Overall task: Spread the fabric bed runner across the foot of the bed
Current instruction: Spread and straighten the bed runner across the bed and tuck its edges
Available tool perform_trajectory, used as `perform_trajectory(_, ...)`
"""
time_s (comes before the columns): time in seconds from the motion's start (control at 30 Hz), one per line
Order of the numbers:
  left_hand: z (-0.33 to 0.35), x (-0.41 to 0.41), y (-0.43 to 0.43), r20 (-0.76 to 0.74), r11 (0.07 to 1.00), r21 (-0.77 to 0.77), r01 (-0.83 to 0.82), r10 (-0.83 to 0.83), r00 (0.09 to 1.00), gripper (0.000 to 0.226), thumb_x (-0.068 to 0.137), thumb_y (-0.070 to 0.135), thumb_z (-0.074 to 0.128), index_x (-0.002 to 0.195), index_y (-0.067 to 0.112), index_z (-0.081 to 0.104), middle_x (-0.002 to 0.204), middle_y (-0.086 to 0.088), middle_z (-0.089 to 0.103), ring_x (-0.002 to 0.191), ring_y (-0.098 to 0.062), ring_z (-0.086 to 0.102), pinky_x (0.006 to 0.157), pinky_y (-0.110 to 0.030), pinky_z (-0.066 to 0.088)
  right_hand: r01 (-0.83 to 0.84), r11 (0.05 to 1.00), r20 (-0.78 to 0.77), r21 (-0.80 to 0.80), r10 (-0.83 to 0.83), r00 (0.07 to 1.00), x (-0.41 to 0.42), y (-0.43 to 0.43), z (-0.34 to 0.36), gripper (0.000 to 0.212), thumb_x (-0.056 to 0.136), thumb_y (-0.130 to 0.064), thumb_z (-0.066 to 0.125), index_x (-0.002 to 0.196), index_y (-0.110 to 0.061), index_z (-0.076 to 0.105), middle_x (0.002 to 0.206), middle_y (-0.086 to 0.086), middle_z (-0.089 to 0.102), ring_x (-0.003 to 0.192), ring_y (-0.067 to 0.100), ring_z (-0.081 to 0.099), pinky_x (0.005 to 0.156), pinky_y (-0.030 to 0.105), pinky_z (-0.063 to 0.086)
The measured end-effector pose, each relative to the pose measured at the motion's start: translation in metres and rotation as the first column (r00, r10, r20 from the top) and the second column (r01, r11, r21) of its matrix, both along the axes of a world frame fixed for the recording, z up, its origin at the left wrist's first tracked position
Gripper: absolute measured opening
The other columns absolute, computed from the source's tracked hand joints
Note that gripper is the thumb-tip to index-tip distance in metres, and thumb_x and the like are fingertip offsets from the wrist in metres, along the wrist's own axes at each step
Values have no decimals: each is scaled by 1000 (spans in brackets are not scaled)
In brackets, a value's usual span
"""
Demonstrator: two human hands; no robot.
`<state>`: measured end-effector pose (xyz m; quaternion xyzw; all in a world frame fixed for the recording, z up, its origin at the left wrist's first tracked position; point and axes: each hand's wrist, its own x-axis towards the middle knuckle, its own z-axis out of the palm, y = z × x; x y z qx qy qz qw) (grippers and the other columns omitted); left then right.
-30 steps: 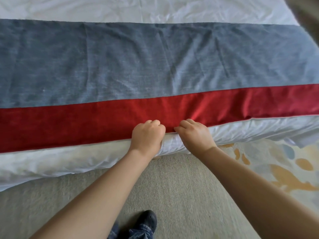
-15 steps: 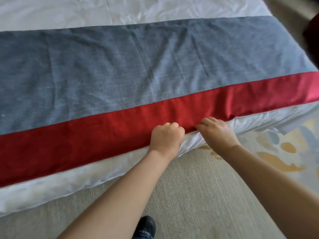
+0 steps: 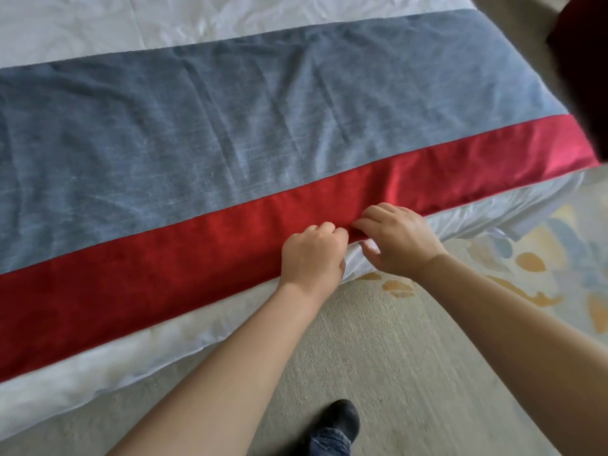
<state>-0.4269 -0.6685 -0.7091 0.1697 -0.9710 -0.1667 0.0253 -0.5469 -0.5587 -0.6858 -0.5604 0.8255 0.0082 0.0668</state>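
The bed runner [image 3: 250, 126] lies flat across the foot of the bed, a wide grey-blue band with a red stripe [image 3: 164, 268] along its near edge. It reaches from the left frame edge to the bed's right side. My left hand [image 3: 312, 258] is closed in a fist on the red stripe's near hem. My right hand [image 3: 398, 238] sits just to its right, fingers curled and pinching the same hem. A few creases run through the grey-blue band near the middle.
White bedding [image 3: 98, 373] hangs below the runner and shows again beyond it [image 3: 164, 18]. Beige carpet [image 3: 378, 373] lies under me, with a patterned rug [image 3: 543, 268] at the right. My dark shoe [image 3: 339, 422] stands near the bed. A dark red object [image 3: 582, 44] sits at the top right.
The view has swung left and tilted, so the bed's right edge comes into sight. Both hands stay on the red hem, with the right hand's fingers now curled more over the edge.
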Motion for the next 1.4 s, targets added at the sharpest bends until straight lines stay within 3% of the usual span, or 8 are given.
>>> perform_trajectory(0.23,-5,-27,25,87,993,-24,-117,119,989,10,79,14,58,85,19,63,85,3,61,80,-22,60,53,-29,30,-121,991,-1,-64,121,993,-29,26,-12,24,55,11,70,68,-9,70,67,4,62,60,24,59,45,32,49)
perform_trajectory(0.4,-7,-37,34,91,988,-80,-135,143,986,6,74,15,59,79,16,59,78,2,59,74,-25,59,49,-29,28,-258,959,63,-114,266,962,-52,35,-16,13,67,2,72,75,-9,70,71,6,61,63,26,58,50,34,49)
perform_trajectory(0.53,-6,-62,46,56,980,-106,-166,173,983,12,76,24,58,87,19,62,85,2,60,80,-23,59,50,-28,31,-210,965,73,-156,223,972,-85,48,-16,17,76,-2,63,91,-6,72,83,11,65,75,31,61,61,43,51)
perform_trajectory(0.7,-7,-96,66,60,981,-99,-167,173,983,13,78,11,57,87,16,66,86,0,62,82,-26,59,53,-30,32,-196,957,35,-211,208,977,-114,72,-23,16,68,7,74,79,-4,74,70,9,64,62,27,60,42,35,49)
perform_trajectory(0.87,-10,-93,74,69,984,-75,-164,169,983,7,70,7,65,74,13,66,74,-1,62,71,-27,59,48,-29,31,-311,923,32,-227,326,945,-122,79,-28,16,67,5,76,76,-7,73,66,5,61,57,24,57,41,32,47)
perform_trajectory(1.1,-5,-136,79,2,999,-1,-33,33,999,13,72,28,67,82,18,68,77,4,64,70,-21,62,48,-29,41,-309,937,31,-163,318,948,-166,92,-18,28,72,-15,74,99,-7,71,86,5,65,75,25,63,59,36,53)
perform_trajectory(1.27,11,-186,111,-38,996,14,87,-87,996,7,71,20,71,72,17,64,70,2,62,65,-22,61,48,-25,30,-254,962,-57,-99,250,967,-211,131,-12,16,69,6,73,80,-6,71,71,6,63,60,25,60,51,35,52)
perform_trajectory(1.4,13,-210,132,58,995,-12,97,-96,994,25,54,10,81,59,18,58,60,3,58,55,-20,58,44,-23,27,-196,977,-57,-89,191,980,-228,151,-18,17,66,7,73,75,-8,70,69,5,62,58,25,59,49,35,52)
